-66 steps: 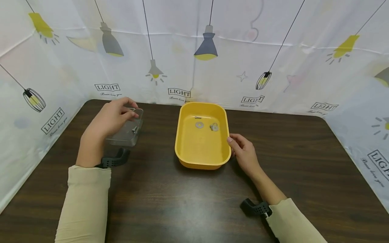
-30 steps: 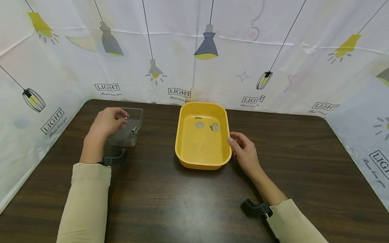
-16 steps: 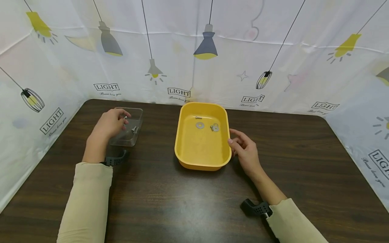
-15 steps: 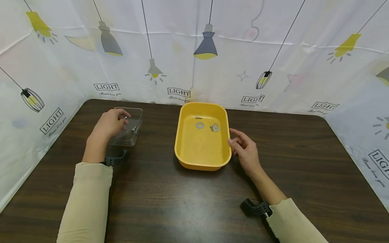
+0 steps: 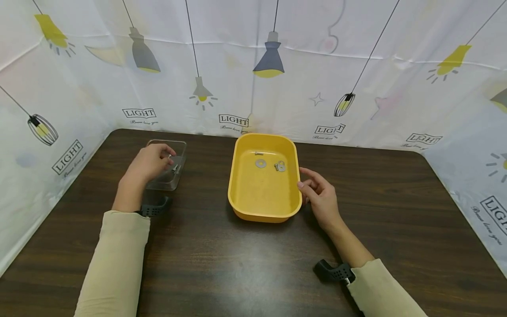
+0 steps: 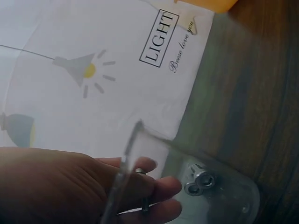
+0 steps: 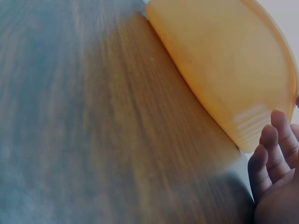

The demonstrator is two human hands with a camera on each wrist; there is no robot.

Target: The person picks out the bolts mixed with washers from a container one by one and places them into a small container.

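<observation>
A small bolt (image 6: 140, 171) is pinched between the fingertips of my left hand (image 5: 146, 163), its head up in the left wrist view. That hand hovers over a clear plastic box (image 5: 160, 185) at the table's left. Inside the box lie shiny metal pieces (image 6: 202, 179) with round ends; their kind is unclear. My right hand (image 5: 320, 200) rests beside a yellow tray (image 5: 263, 198), with thumb and loosely bent fingers against its right rim and wall. Towards the tray's far end are a screw (image 5: 259, 153), a large washer (image 5: 260, 163), a bolt (image 5: 276, 167) and smaller washers (image 5: 281, 167).
Both containers stand on a dark wooden table (image 5: 237, 268). A white curtain (image 5: 229, 57) printed with lamps hangs along the back and both sides. Each wrist wears a black strap (image 5: 156, 208).
My left hand has come down from above the box's far end, then shifted slightly right with the bolt now visible in its fingertips. My right fingers moved a little; the tray stayed put.
</observation>
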